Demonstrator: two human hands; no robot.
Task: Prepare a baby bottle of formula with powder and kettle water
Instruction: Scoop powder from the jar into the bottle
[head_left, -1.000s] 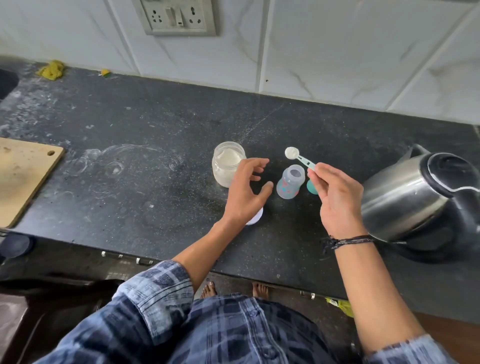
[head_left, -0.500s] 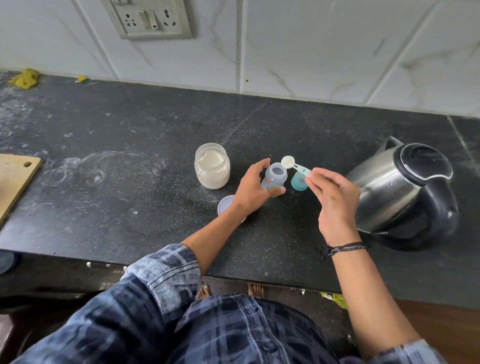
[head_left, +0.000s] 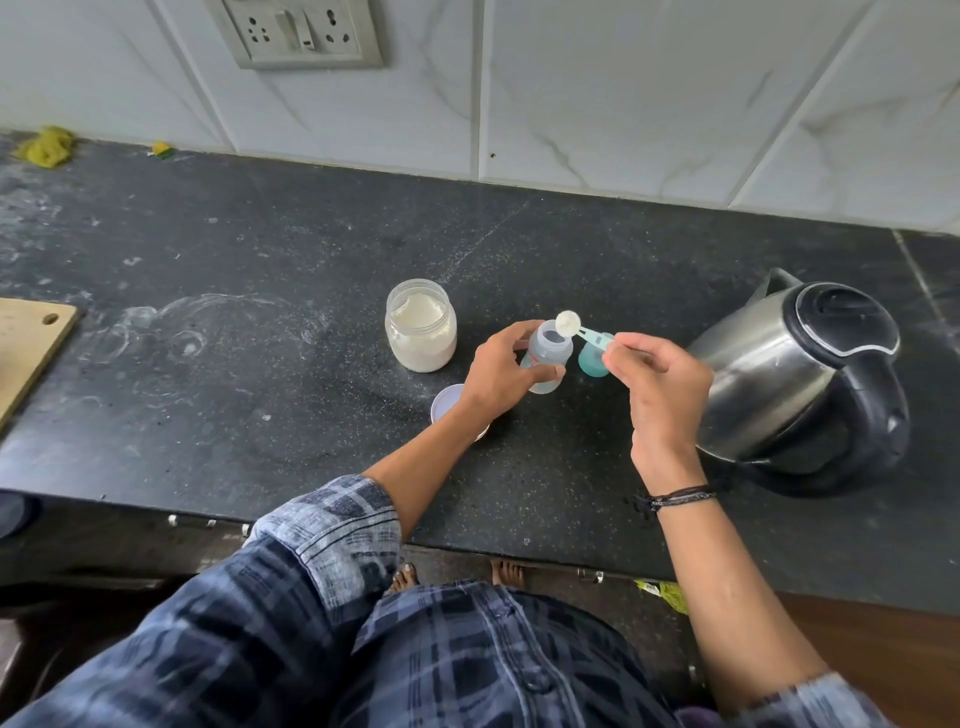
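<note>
A small clear baby bottle (head_left: 549, 349) stands open on the dark counter, and my left hand (head_left: 498, 373) grips its side. My right hand (head_left: 657, 387) pinches the teal handle of a measuring scoop (head_left: 569, 324); its white bowl, full of powder, hovers over the far rim of the bottle's mouth. An open jar of white formula powder (head_left: 421, 332) stands just left of the bottle. The jar's pale lid (head_left: 448, 404) lies on the counter under my left wrist. A teal bottle cap (head_left: 592, 361) sits right of the bottle, partly behind my fingers. The steel kettle (head_left: 795, 374) stands at the right.
A wooden cutting board (head_left: 31, 348) lies at the left edge. A socket plate (head_left: 296, 32) is on the tiled wall behind. A yellow scrap (head_left: 47, 146) lies at the far left back of the counter (head_left: 260, 291). My bare feet show below the counter's front edge.
My left hand went from hovering near the jar to gripping the bottle. The scoop moved from beside the bottle to over its mouth. The camera shifted right.
</note>
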